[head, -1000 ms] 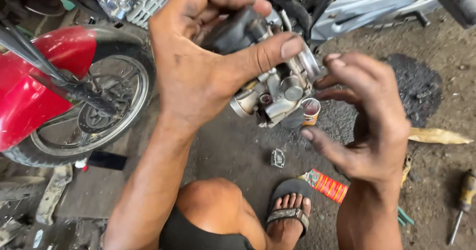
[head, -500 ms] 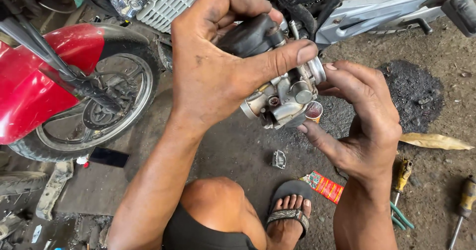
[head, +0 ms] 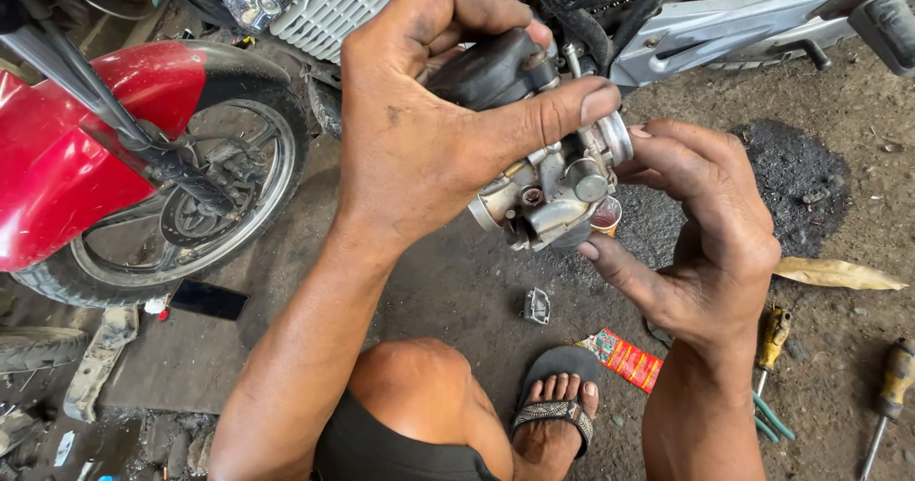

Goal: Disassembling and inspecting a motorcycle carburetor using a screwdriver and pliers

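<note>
The left hand point(head: 419, 147) clamps the carburetor point(head: 548, 181) from above, thumb across its top, steadying it in mid-air so its underside faces the right hand point(head: 710, 233), whose loosely curled fingers point(head: 667, 152) touch its right end, thumb just beneath.

The scene is viewed from one head-worn camera, aimed steeply downward, close above the hands, the floor point(head: 457, 290) seen beyond.

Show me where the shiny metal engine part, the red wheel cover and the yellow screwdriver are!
metal engine part point(head: 553, 190), head view, on its silver body below the left thumb.
red wheel cover point(head: 67, 157), head view, on its broad red side.
yellow screwdriver point(head: 896, 378), head view, on its yellow handle.
</note>
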